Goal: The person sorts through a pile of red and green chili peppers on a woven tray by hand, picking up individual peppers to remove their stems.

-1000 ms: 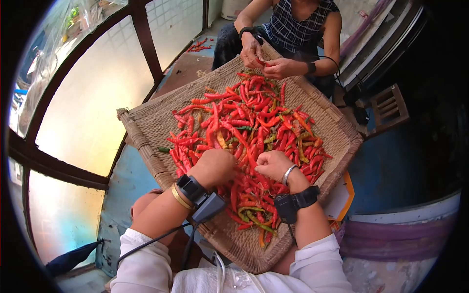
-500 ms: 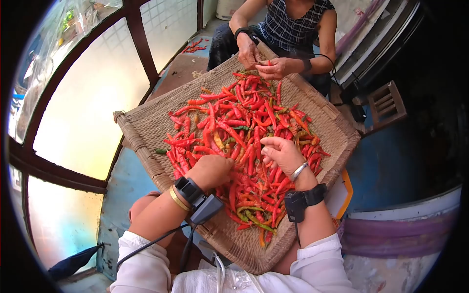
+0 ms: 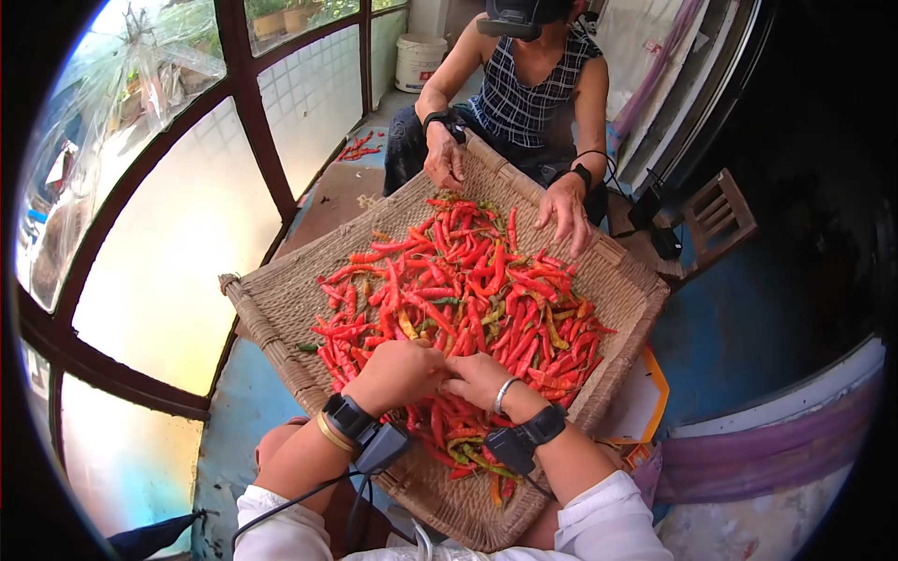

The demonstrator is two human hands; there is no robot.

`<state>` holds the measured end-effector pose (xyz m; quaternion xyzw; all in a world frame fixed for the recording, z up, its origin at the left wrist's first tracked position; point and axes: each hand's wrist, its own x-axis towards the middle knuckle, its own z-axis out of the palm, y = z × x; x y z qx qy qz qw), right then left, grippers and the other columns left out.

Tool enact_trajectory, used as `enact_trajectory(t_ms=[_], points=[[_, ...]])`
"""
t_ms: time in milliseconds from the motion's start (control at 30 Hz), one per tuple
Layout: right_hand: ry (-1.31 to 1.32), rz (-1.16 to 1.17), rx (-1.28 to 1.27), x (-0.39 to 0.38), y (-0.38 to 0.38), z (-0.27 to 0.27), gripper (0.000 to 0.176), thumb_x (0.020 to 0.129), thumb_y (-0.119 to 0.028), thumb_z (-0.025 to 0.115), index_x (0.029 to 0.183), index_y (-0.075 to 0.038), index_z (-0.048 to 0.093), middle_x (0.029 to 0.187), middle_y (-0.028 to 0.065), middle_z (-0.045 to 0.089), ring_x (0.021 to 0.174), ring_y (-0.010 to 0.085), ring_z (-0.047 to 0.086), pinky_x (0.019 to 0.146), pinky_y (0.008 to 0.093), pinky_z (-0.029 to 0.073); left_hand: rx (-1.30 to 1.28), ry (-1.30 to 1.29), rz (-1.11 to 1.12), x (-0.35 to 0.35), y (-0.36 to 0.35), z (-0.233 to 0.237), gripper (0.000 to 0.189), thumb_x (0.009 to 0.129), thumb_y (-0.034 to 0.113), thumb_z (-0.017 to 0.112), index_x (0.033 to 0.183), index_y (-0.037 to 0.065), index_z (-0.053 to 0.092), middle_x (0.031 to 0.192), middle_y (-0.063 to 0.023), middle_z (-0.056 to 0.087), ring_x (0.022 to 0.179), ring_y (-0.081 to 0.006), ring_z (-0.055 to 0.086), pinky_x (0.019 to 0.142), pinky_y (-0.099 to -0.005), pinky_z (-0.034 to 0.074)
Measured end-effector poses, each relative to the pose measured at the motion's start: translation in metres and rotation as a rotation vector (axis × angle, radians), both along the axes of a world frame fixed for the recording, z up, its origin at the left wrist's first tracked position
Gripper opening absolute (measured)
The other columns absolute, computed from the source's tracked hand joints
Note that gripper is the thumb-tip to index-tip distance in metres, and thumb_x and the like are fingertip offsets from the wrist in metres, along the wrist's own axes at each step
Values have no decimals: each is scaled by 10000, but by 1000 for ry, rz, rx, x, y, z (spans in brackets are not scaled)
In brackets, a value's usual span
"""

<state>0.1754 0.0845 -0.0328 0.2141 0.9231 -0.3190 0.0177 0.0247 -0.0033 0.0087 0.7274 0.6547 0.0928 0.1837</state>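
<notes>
A heap of red chili peppers (image 3: 524, 309), with some green and yellow ones among them, lies in a square woven basket tray (image 3: 271, 299). Over the near part of the heap, my left hand (image 3: 397, 376) and my right hand (image 3: 479, 381) meet at the fingertips. Both are closed in a pinch; whatever sits between the fingers is hidden by them. Just below my hands are more red peppers and a few yellow-green ones (image 3: 482, 458).
Across the tray sits another person (image 3: 538, 93), hands at its far edge. A white bucket (image 3: 418, 62) stands behind, and loose peppers (image 3: 360, 148) lie on the floor. Framed windows (image 3: 140, 243) line the left. A wooden stool (image 3: 718, 213) is at right, an orange-edged container (image 3: 645, 397) beside the tray.
My right hand has moved left and down to meet my left hand. The other person's hands have parted, one now over the tray's right side. The view has tilted up slightly.
</notes>
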Motion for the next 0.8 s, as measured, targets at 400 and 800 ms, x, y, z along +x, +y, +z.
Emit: enact_trajectory(t_ms=[400,800], points=[[424,-249,-807,11,18,25,150,831,-120,528,906,-15,605,732,-25,568,637,49,511,582,188,422,4,-757,79,-9,-1,0,304,798,235,629,982,7,548,637,-46,516,578,-117,483,539,-275,409],[432,-586,-791,20,29,45,113,834,-134,544,865,-40,601,642,1,566,506,54,509,443,180,413,70,-408,243,-23,-2,10,211,812,187,580,957,35,601,633,-114,547,548,-172,524,534,-303,426]])
